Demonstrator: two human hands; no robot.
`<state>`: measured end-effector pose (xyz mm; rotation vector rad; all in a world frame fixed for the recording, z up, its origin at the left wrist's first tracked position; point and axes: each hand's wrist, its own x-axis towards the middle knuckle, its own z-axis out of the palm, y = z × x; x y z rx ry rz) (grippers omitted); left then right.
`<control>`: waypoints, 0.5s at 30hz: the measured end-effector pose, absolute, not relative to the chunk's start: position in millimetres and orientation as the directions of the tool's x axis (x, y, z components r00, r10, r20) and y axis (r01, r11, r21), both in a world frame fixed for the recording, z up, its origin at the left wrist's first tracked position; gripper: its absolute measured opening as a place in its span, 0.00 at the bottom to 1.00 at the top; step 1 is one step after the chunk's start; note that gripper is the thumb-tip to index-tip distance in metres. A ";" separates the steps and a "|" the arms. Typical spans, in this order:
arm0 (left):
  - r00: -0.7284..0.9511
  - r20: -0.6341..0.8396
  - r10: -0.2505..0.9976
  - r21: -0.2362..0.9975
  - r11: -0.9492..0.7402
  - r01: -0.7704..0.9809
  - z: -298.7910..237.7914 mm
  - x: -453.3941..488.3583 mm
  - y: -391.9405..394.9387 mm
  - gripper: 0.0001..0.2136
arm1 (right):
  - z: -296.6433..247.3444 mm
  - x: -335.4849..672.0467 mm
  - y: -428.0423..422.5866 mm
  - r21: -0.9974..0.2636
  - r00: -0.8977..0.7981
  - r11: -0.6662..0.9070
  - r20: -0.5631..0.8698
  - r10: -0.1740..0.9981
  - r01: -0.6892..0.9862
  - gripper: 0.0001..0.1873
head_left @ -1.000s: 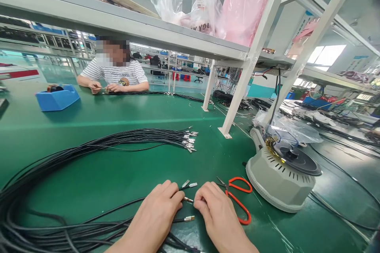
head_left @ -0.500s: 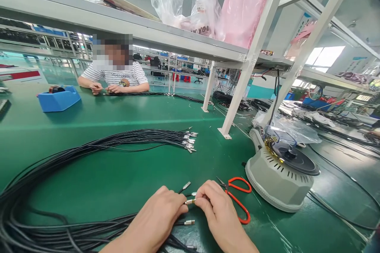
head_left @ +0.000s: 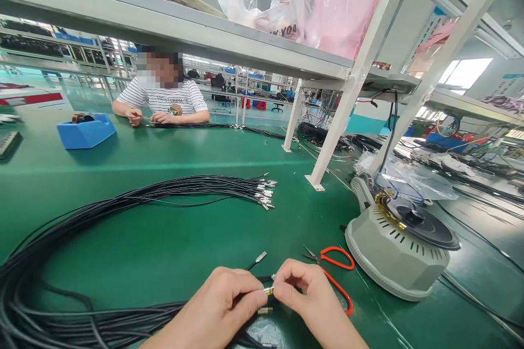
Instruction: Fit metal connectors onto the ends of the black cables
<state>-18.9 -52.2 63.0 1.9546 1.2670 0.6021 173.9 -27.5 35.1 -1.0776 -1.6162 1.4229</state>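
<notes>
Both hands meet near the bottom middle of the green table. My left hand (head_left: 223, 305) pinches a black cable just behind its metal end connector (head_left: 268, 290). My right hand (head_left: 305, 297) pinches the tip of that same connector from the other side. Another connector end (head_left: 265, 311) lies just below, and a third cable tip (head_left: 259, 258) points up behind the hands. The cables run off left into a thick black loop (head_left: 49, 316). Red-handled scissors (head_left: 333, 270) lie just right of my right hand.
A fanned bundle of black cables with metal tips (head_left: 262, 191) lies mid-table. A grey round tape dispenser machine (head_left: 399, 240) stands at right, beside white shelf legs (head_left: 327, 152). Across the table a person in a striped shirt (head_left: 164, 101) handles cables; a blue tray (head_left: 85, 131) sits far left.
Both hands have lifted slightly off the table and drawn closer, now pinching one connector between them. The view has shifted a little.
</notes>
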 end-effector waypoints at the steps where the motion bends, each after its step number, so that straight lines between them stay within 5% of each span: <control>1: 0.408 -0.003 0.913 0.779 -0.254 0.573 63.1 -18.5 -52.9 0.18 | 33.5 173.8 -27.2 -0.994 -0.399 0.026 -0.018 0.917 0.106 0.15; 15: 0.409 -0.032 0.912 0.863 -0.181 0.472 63.0 -15.7 -54.5 0.19 | 34.6 171.2 -28.9 -0.999 -0.428 -0.040 -0.023 0.903 -0.030 0.19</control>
